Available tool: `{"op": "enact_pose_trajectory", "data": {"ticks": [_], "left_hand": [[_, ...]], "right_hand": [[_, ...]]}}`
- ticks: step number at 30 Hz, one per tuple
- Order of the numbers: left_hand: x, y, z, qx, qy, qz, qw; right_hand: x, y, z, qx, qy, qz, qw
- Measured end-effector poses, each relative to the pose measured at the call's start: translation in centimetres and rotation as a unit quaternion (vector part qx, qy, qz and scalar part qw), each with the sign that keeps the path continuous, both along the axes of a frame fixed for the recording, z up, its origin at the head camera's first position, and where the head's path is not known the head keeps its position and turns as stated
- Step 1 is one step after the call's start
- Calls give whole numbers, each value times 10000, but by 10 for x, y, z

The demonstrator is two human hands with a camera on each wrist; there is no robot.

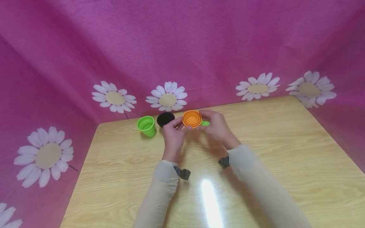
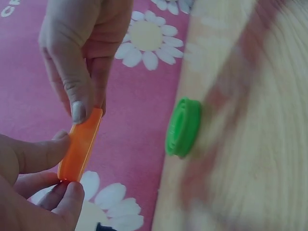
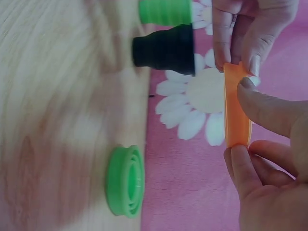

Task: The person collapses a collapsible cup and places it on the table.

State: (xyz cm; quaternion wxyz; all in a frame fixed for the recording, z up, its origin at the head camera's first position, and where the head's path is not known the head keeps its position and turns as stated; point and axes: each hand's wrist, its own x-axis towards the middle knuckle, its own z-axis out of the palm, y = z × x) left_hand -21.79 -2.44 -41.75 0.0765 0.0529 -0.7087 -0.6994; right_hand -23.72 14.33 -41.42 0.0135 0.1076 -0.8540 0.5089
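Fingers of our left hand (image 1: 173, 136) and right hand (image 1: 218, 128) pinch the collapsed orange cup (image 1: 192, 119) between them as we seem to be folding or unfolding it, so our next move likely calls for even pressure.

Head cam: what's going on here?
A person is holding a flattened orange cup up off the wooden table, pinched between the left hand and right hand. On the table, an extended green cup and an extended black cup stand upright toward the left; a flattened green cup sits near the right hand, mostly hidden in the head view.
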Motion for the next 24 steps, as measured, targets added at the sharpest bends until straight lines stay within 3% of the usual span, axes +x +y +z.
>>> {"op": "enact_pose_trajectory", "data": {"ticks": [7, 16, 24], "left_hand": [[-5, 1, -16, -640, 295, 227, 9973], [-10, 3, -36, -1084, 380, 189, 9932], [-13, 5, -49, -2313, 622, 497, 9696]], "right_hand": [[-10, -8, -13, 618, 110, 108, 9980], [-19, -13, -32, 823, 195, 159, 9963], [-27, -18, -46, 1200, 360, 336, 9916]]}}
